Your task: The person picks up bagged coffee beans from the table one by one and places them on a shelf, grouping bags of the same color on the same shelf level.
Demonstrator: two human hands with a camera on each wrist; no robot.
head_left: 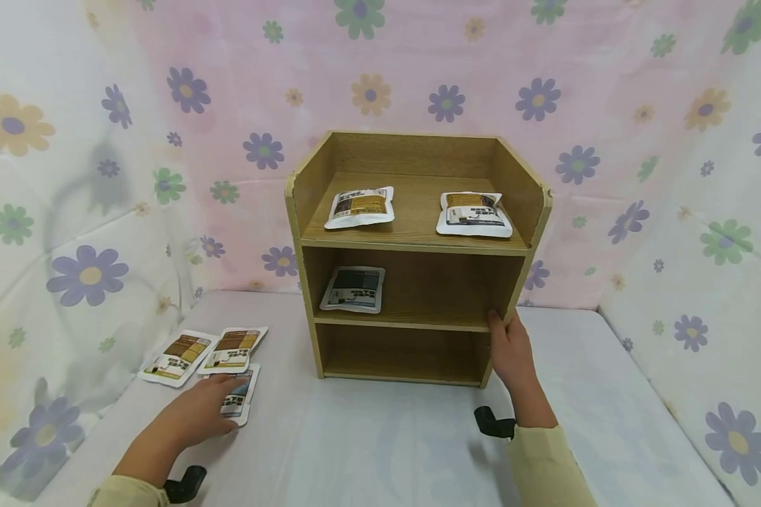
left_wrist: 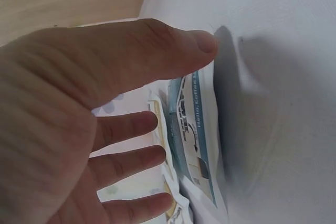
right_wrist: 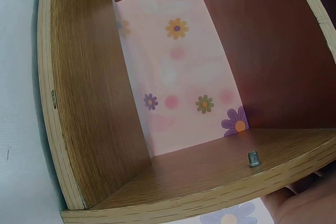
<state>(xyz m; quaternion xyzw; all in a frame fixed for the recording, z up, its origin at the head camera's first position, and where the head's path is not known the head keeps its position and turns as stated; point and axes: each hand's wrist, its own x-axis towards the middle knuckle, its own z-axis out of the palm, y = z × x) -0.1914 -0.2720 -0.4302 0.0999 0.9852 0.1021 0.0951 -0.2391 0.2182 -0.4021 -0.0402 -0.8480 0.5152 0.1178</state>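
Under the left hand [head_left: 206,412], whose fingers lie nearly straight and spread, a blue sachet [head_left: 239,398] rests flat on the table [head_left: 387,443]; two brown sachets [head_left: 199,352] sit just beyond the fingertips. Ahead of the right hand [head_left: 510,352], which grips the shelf [head_left: 412,257] at its front right post, fingers curled round the edge, three packets already lie inside. Flat fingers could slide the slick sachet instead of lifting it, or drag a neighbouring one along.
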